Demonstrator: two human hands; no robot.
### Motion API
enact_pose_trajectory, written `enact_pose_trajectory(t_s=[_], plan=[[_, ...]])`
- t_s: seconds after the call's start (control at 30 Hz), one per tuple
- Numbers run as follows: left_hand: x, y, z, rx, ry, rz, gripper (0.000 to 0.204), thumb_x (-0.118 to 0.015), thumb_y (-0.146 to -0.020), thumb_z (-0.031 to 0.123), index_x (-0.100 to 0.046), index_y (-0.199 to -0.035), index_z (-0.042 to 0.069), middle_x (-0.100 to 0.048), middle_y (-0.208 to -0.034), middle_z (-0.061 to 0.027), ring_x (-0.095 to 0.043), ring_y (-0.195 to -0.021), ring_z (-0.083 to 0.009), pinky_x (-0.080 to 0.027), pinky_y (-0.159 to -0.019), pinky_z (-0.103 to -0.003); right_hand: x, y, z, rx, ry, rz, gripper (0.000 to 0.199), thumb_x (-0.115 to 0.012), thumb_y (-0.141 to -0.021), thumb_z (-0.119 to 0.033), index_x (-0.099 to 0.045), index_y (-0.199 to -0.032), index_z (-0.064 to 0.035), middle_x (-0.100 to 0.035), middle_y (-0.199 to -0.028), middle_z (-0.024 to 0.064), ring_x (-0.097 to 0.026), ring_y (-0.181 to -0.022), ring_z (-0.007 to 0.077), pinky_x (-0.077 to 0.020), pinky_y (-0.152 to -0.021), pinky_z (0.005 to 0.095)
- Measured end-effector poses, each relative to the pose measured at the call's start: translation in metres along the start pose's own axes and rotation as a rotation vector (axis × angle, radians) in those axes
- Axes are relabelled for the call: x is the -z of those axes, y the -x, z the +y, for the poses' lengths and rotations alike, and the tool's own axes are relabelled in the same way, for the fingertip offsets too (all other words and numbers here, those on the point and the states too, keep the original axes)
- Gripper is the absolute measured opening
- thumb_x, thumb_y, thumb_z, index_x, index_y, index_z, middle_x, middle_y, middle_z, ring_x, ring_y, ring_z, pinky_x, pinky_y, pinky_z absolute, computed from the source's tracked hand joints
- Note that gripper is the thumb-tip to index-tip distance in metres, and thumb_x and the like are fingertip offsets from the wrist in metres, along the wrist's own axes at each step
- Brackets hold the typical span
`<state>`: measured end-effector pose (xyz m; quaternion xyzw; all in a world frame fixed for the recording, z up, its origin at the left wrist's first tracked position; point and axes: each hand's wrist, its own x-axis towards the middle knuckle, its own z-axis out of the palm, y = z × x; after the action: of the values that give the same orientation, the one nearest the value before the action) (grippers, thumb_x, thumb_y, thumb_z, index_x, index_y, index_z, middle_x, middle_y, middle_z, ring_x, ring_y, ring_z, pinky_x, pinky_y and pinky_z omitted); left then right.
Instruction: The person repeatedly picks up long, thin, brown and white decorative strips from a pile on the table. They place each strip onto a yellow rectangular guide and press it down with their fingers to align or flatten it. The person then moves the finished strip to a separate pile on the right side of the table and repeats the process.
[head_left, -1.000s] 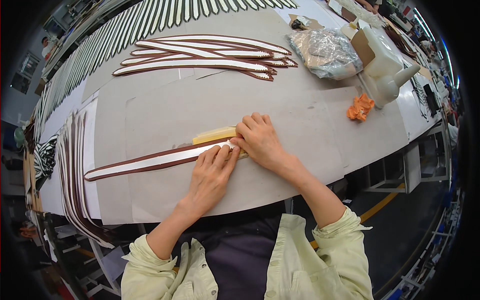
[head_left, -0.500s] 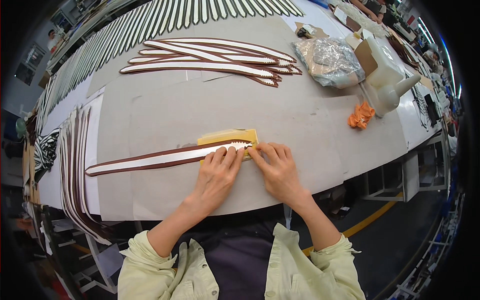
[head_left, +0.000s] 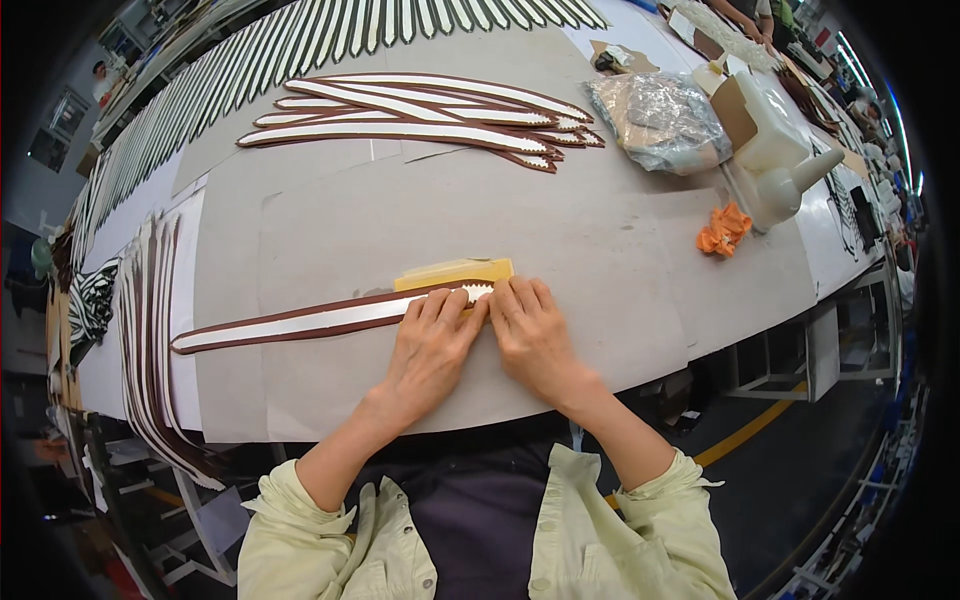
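A long brown leather strap (head_left: 310,326) with a white centre lies nearly level before me, its rounded end to the left. Its right end has zigzag white edges and rests over a yellow block (head_left: 456,272). My left hand (head_left: 430,345) presses and grips the strap just short of that end, fingers bent together. Right beside it, my right hand (head_left: 532,335) is closed over the very tip with fingers bunched. Those fingers hide the tip and part of the block.
Similar brown-and-white straps (head_left: 420,110) lie piled farther back; more hang over the left edge (head_left: 150,320). Dark-edged white strips (head_left: 330,40) line the far side. A plastic-wrapped packet (head_left: 660,120), a pale squeeze bottle (head_left: 780,195) and an orange crumpled cloth (head_left: 723,230) sit at the right.
My right hand has shifted left and closed in over the strap's tip, covering the right part of the yellow block. My left hand stays nearly in place.
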<state>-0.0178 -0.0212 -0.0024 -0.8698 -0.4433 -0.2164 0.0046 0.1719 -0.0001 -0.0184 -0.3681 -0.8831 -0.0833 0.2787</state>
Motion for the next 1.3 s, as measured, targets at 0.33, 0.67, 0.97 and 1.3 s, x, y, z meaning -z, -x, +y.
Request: enact_pose_trajectory(t_s=[0.33,0.67,0.97,1.3], plan=[[0.005,0.016,-0.004,0.031,0.119,0.067,0.052,-0.063,-0.077,-0.006,-0.068,-0.128,-0.004,-0.064,-0.122,-0.0140,-0.062,-0.114,-0.0333,-0.053,-0.095,-0.044,0.003,0.009,-0.001,-0.036,-0.136,0.029,0.038,-0.063,-0.079,0.000,-0.066,-0.116,0.0109,-0.063,-0.118,0.0196,-0.061,-0.113,0.0353,-0.0486,-0.098,0.0468],[-0.004,0.015,-0.020,0.114,0.221,0.100,0.046,-0.069,-0.080,0.000,-0.068,-0.127,-0.002,-0.064,-0.121,-0.0121,-0.060,-0.115,-0.0305,-0.051,-0.096,-0.045,-0.003,-0.008,-0.017,-0.100,-0.122,-0.083,0.030,-0.065,-0.073,0.004,-0.066,-0.103,0.0076,-0.062,-0.114,0.0212,-0.061,-0.110,0.0375,-0.0505,-0.096,0.0464],[-0.003,0.014,-0.022,0.017,-0.050,0.093,0.046,-0.067,-0.081,0.005,-0.065,-0.125,-0.006,-0.063,-0.124,-0.0166,-0.060,-0.116,-0.0329,-0.049,-0.097,-0.045,-0.006,-0.010,-0.023,-0.117,-0.119,-0.014,0.023,-0.064,-0.075,0.001,-0.065,-0.097,0.0077,-0.063,-0.116,0.0245,-0.060,-0.109,0.0407,-0.0483,-0.099,0.0507],[0.022,0.021,-0.061,0.269,0.225,0.098,0.029,-0.080,-0.084,0.020,-0.067,-0.105,0.005,-0.062,-0.111,-0.0137,-0.058,-0.113,-0.0318,-0.047,-0.098,-0.044,0.002,-0.008,-0.028,-0.159,-0.110,0.008,0.016,-0.064,-0.083,0.003,-0.064,-0.099,0.0055,-0.064,-0.123,0.0218,-0.058,-0.115,0.0407,-0.0440,-0.103,0.0531]])
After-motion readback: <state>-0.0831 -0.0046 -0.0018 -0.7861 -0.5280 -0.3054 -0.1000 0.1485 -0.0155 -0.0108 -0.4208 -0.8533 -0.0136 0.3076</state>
